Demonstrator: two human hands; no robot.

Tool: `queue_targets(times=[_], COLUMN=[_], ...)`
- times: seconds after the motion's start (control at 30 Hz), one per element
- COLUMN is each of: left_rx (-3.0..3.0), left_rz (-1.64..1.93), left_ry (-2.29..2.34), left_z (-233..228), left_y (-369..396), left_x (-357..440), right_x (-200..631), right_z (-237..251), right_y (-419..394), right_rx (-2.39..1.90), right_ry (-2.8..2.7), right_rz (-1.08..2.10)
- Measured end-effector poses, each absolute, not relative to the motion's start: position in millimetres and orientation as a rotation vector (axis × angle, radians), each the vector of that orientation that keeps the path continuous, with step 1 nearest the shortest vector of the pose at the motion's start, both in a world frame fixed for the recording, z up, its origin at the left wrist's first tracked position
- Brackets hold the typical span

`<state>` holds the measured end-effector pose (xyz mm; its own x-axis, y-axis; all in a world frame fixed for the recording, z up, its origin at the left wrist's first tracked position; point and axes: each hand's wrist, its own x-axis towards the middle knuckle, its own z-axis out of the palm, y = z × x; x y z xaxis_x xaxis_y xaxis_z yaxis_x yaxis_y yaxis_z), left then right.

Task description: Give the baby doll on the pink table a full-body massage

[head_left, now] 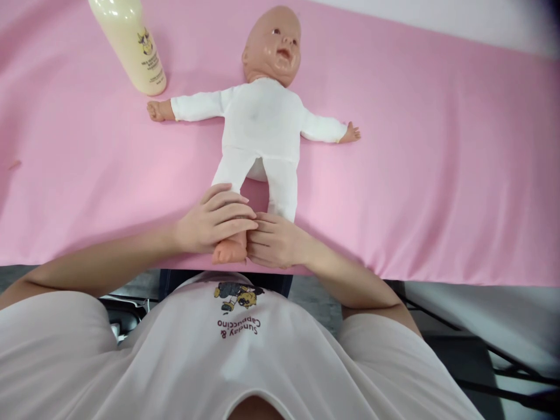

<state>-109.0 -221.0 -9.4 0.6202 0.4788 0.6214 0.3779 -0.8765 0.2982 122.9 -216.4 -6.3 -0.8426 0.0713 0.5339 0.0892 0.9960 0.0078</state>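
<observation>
A baby doll in a white cloth suit lies on its back, arms spread, head away from me. My left hand curves over the doll's lower leg on the left, its fingers slightly parted and its thumb hidden. Below it the bare doll foot sticks out. Wrapped over the other lower leg is my right hand, fingers close together; that foot is mostly covered. The fingertips of both hands meet between the legs.
A pink sheet covers the table, whose near edge runs just in front of my body. At the upper left stands a pale yellow bottle with a cow print, close to the doll's hand. Dark metal frame bars show at the lower right.
</observation>
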Motion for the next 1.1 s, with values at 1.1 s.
queue_targets(times=[1.1], left_rx=[2.726], left_rz=[1.373], left_ry=[0.309], left_z=[5], left_y=[-229], left_x=[-101], right_x=[121], right_z=[0], right_y=[-208], right_rx=[-0.133], right_ry=[-2.476], right_rz=[0.036])
